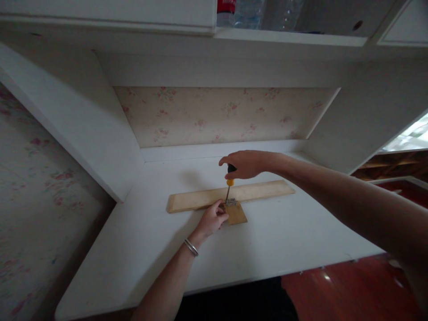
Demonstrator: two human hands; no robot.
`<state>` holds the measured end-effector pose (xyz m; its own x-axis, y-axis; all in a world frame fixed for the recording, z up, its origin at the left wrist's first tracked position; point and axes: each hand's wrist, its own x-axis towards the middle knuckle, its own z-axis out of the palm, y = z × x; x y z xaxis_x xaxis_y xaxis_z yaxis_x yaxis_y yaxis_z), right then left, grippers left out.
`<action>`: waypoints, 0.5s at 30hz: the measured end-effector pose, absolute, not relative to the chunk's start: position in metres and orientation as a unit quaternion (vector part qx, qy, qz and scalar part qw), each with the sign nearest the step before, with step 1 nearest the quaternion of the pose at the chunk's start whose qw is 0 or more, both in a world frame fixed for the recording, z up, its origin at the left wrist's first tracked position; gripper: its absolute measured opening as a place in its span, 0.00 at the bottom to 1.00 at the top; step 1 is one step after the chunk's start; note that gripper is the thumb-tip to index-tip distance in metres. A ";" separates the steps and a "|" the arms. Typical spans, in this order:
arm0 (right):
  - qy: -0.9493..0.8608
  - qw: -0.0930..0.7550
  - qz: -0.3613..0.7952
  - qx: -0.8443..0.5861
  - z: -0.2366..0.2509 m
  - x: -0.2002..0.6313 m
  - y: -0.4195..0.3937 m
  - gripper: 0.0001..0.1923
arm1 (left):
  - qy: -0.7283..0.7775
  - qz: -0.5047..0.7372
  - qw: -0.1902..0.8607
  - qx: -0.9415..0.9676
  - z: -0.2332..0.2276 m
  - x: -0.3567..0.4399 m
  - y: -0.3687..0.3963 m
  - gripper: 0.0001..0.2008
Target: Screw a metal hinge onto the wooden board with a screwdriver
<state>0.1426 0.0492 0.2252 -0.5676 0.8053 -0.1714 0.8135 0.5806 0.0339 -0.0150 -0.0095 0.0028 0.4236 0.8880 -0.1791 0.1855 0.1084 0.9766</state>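
**Screwdriver held upright over a hinge on a wooden strip**

The long wooden strip (230,195) lies flat on the white desk (267,240) and serves as the landmark. At its near edge, about mid-length, sits a small metal hinge (231,202), joined to a short wooden block (236,214) that juts toward the viewer. The right hand (245,164) hovers above the strip's middle, closed over the black top of a screwdriver (229,183); the yellow collar shows below the palm, and the shaft stands nearly upright with its tip at the hinge. The left hand (211,219), fingers curled, rests just in front of the strip, touching the block's left side beside the hinge. A bracelet (191,247) circles the left wrist. Bottles (247,12) stand on the shelf high behind the strip.
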 end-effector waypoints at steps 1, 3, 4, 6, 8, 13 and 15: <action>0.870 0.087 -0.004 0.485 0.224 0.142 0.050 0.28 | 0.446 0.295 0.595 0.600 0.002 -0.015 -0.010 0.29; 0.855 0.092 0.024 0.511 0.222 0.142 0.052 0.26 | 0.444 0.292 0.598 0.600 0.002 -0.015 -0.009 0.29; 0.862 0.090 0.026 0.498 0.222 0.142 0.053 0.24 | 0.445 0.290 0.599 0.599 0.001 -0.016 -0.009 0.30; 0.895 0.080 0.004 0.439 0.222 0.141 0.053 0.19 | 0.449 0.290 0.600 0.596 0.001 -0.016 -0.009 0.30; 0.918 0.069 -0.023 0.390 0.223 0.141 0.053 0.19 | 0.450 0.292 0.599 0.594 0.001 -0.016 -0.009 0.30; 0.868 0.075 0.025 0.489 0.223 0.136 0.051 0.25 | 0.445 0.296 0.599 0.596 0.000 -0.017 -0.009 0.30; 0.858 0.084 0.037 0.506 0.223 0.136 0.052 0.23 | 0.443 0.295 0.599 0.598 0.000 -0.017 -0.009 0.30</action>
